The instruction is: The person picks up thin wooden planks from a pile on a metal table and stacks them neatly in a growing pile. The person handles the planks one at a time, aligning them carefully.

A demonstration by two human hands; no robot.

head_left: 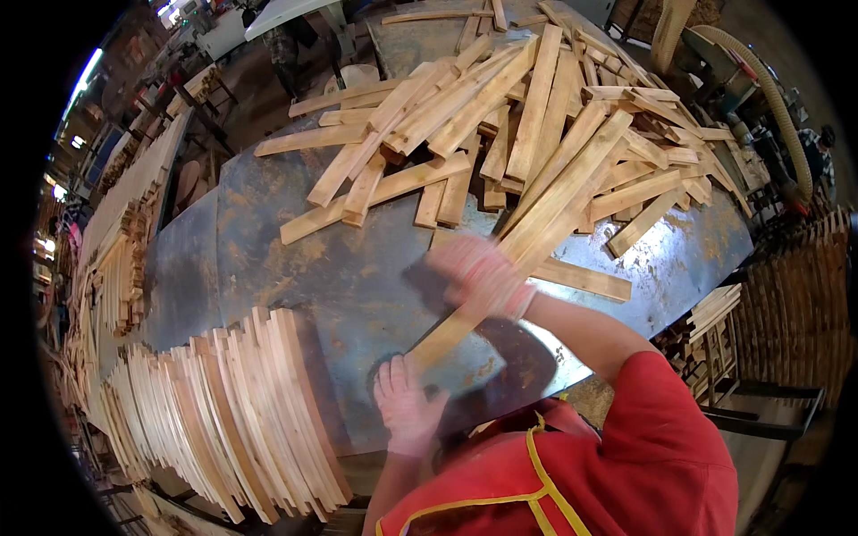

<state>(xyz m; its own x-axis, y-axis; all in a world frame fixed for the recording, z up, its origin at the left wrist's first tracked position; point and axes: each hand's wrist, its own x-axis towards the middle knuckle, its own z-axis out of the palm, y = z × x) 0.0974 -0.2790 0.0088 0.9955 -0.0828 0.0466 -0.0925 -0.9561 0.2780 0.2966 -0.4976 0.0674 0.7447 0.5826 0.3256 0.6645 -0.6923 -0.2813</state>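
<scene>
A long pale wooden plank point(558, 214) slants across the metal tabletop, from the pile down toward my body. Its near end meets my left hand point(407, 404), which wears a pale glove. The fingers of that hand are stretched out, with the thumb apart. My right hand point(481, 275), in a white and reddish glove, lies over the middle of the plank. Motion smears its fingers, so their grip is unclear. Just beyond the right hand, a short board point(583, 279) lies partly covered by the plank.
A loose heap of wooden boards point(483, 98) covers the table's far side. On the left, several slats point(232, 406) stand in a tight row along the edge. The scuffed metal table point(268, 268) spans the middle. Stacked wood point(800, 308) and a ribbed hose point(769, 94) are at the right.
</scene>
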